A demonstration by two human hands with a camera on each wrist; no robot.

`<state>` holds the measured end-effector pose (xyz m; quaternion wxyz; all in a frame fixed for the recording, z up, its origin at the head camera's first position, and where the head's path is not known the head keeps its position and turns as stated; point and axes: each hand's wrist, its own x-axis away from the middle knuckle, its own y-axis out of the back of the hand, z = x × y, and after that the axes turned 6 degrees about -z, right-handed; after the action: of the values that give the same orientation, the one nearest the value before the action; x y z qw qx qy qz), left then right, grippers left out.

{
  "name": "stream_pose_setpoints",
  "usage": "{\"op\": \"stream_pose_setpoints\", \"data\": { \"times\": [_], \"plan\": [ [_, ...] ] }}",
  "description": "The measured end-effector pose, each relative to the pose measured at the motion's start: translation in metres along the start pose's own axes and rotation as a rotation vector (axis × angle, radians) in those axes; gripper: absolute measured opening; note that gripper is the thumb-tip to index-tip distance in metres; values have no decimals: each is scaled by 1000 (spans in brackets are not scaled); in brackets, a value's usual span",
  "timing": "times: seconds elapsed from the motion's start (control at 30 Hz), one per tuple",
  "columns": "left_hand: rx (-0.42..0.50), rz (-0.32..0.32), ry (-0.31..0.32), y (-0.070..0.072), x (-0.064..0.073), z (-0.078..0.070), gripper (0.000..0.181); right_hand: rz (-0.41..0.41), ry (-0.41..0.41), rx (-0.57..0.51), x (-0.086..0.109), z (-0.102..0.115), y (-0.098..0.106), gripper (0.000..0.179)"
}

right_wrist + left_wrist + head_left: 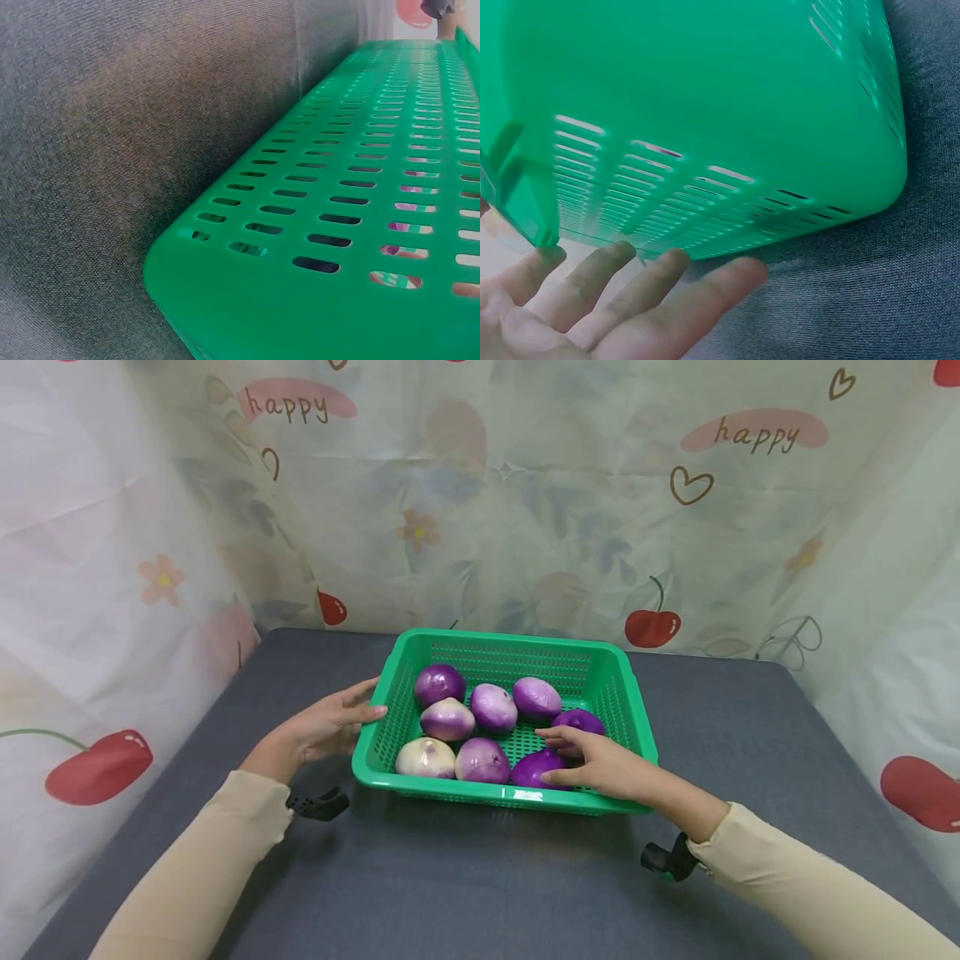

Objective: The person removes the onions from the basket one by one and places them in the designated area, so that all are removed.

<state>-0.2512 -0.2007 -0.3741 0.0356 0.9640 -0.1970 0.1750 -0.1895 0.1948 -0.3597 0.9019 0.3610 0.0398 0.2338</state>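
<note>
A green plastic basket (517, 794) sits on the table with several onions inside, mostly purple. My left hand (330, 724) is at its left side, thumb at the rim; in the left wrist view the fingers (649, 300) reach out nearly straight beside the slotted wall. Inside the right front part, my right hand (600, 762) extends over a dark purple onion (531, 768), thumb overlapping it and fingers spread above. Another dark purple onion (581, 719) lies just behind those fingers. A pale onion (425, 758) is in the front left corner. The right wrist view shows only the basket's outer wall (330, 217).
The dark grey table (480, 885) extends around the basket. Printed cloth (510, 510) with cherries and hearts hangs behind and at both sides. A thin grey cord (797, 639) shows at the back right corner. Black bands (318, 804) are on both wrists.
</note>
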Motion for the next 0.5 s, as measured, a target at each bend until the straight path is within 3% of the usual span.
{"op": "stream_pose_setpoints", "data": {
  "times": [0.5],
  "plan": [
    [161,67,-8,2,-4,10,73,26,21,92,-5,-2,-1,70]
  ]
}}
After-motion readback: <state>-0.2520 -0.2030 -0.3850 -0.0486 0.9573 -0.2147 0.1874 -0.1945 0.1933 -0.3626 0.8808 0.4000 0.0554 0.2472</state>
